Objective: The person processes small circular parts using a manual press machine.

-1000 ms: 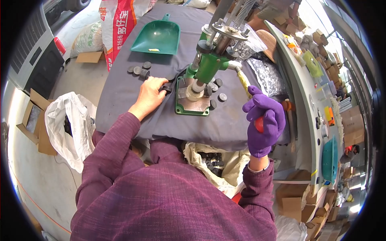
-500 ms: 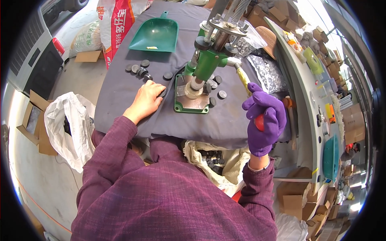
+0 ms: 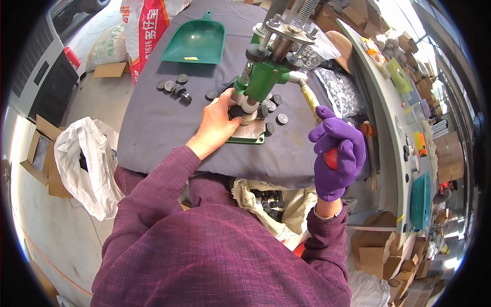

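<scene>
A green hand press [image 3: 267,82] stands on the grey cloth-covered table [image 3: 169,135]. My bare left hand [image 3: 217,123] is at its base, thumb and fingers closed around a black round cap [image 3: 236,111] beside the die under the ram. In a purple knitted glove, my right hand [image 3: 337,148] wraps round a red ball knob [image 3: 331,158], near the end of the yellow-wrapped lever [image 3: 310,101]. Several black caps [image 3: 179,90] lie left of the press. More caps, some with clear or silvery faces [image 3: 282,119], sit close to its right side.
A green dustpan [image 3: 197,41] lies at the table's far left, a small yellow scrap in it. Bags of small clear parts [image 3: 342,94] rest at the right. Below the front edge hangs an open sack [image 3: 286,225] with black caps. A white bag [image 3: 84,163] stands on the floor at left.
My left hand has moved right, from the table beside the loose caps to the press base, carrying a black cap. My right hand stays on the red knob.
</scene>
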Demonstrator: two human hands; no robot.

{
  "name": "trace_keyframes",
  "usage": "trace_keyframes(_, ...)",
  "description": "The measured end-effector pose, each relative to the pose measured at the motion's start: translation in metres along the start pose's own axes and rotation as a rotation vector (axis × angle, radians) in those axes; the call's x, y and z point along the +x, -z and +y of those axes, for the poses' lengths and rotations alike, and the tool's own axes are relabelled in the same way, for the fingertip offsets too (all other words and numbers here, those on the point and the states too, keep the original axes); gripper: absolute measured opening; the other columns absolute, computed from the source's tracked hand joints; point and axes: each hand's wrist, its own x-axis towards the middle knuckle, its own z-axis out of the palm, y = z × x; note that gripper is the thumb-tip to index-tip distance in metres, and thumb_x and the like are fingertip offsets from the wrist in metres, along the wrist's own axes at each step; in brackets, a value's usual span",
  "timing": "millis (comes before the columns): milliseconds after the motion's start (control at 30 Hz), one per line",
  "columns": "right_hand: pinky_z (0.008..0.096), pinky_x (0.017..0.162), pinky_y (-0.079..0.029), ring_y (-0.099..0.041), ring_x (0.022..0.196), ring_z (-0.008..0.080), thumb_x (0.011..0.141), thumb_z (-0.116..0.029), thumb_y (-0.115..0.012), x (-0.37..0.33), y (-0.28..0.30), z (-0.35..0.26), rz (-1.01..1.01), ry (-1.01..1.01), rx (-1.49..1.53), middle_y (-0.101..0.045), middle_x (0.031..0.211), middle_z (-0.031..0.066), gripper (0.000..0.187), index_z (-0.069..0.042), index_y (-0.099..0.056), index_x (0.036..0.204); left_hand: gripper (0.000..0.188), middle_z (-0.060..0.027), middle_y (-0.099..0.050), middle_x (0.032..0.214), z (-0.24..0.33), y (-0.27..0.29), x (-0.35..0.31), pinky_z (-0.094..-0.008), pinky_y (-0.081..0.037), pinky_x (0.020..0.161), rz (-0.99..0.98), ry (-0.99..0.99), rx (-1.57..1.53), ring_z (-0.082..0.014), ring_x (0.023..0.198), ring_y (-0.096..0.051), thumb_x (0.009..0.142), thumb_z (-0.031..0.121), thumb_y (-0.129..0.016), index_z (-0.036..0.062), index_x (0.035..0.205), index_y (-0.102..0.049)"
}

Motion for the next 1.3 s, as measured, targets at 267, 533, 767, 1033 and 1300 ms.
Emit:
trace_keyframes(267,0.0426,0.076,-0.049,-0.064,0.066,0.0239,0.096,-0.024,-0.052,0.003,0.001,0.005,-0.009,0.037,-0.021,-0.063,0.089,0.0174,0.034,0.007,-0.060,0.109,0.081,-0.0187,-0.069,0.109,0.003,-0.022,0.004,-0.0347,-0.050,0.092,0.068,-0.026,0.006,-0.0283,0.101,-0.068,0.070,0.007,-0.077,-0.0019,0.141,-0.038)
trace_keyframes(533,0.0575,0.099,-0.043,-0.058,0.065,0.0208,0.098,-0.034,-0.046,0.008,-0.007,0.005,-0.007,0.066,-0.035,-0.052,0.060,0.0052,0.038,0.001,-0.061,0.101,0.084,-0.0206,-0.067,0.115,0.004,-0.024,0.012,-0.0360,-0.052,0.094,-0.007,0.165,-0.329,-0.0289,0.106,-0.067,0.068,0.005,-0.077,-0.0064,0.141,-0.037)
trace_keyframes(767,0.0570,0.107,-0.037,-0.064,0.075,0.0235,0.103,-0.037,-0.043,-0.038,-0.002,0.037,-0.071,0.177,-0.245,-0.057,0.066,0.0049,0.034,-0.008,-0.061,0.103,0.076,-0.0182,-0.067,0.118,-0.007,-0.022,0.011,-0.0344,-0.052,0.091,-0.025,0.055,-0.299,-0.0263,0.107,-0.067,0.071,-0.002,-0.065,-0.0030,0.143,-0.038)
trace_keyframes(1033,0.0558,0.108,-0.037,-0.064,0.082,0.0217,0.101,-0.033,-0.046,-0.033,0.000,0.020,-0.113,0.104,-0.191,-0.063,0.071,0.0061,0.035,-0.003,-0.065,0.101,0.028,-0.0170,-0.068,0.100,-0.039,0.024,0.048,-0.0425,-0.052,0.084,0.160,-0.286,0.360,-0.0355,0.094,-0.064,0.075,-0.005,-0.053,-0.0007,0.099,-0.068)
trace_keyframes(1300,0.0565,0.108,-0.036,-0.063,0.078,0.0210,0.099,-0.031,-0.049,-0.014,-0.005,0.009,-0.065,0.045,-0.074,-0.063,0.072,0.0086,0.034,0.000,-0.064,0.102,0.012,-0.0145,-0.063,0.086,-0.063,0.016,0.044,-0.0479,-0.050,0.077,-0.157,-0.250,0.805,-0.0363,0.090,-0.059,0.077,0.005,-0.056,0.0012,0.086,-0.063)
